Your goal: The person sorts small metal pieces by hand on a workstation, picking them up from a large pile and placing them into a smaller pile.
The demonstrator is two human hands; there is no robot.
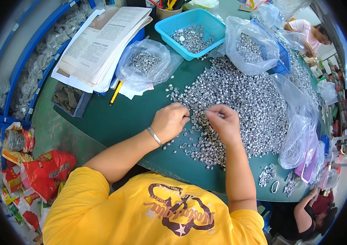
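Green table (120, 118) holds a huge unsorted heap of small metal rings (238, 102), few set aside, while left hand (169, 121) and right hand (222, 122) seemingly pinch single rings.

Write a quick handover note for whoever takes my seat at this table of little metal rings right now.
Left hand: curled at the near edge of the ring pile, fingertips closed on small rings.
Right hand: on the pile, pinching a ring or so.
Things: the big pile covers the green table; a few loose rings lie scattered nearer you; more fill the blue basket and clear bags.
Done: cannot tell how much is sorted.
Left: most of the pile remains heaped.
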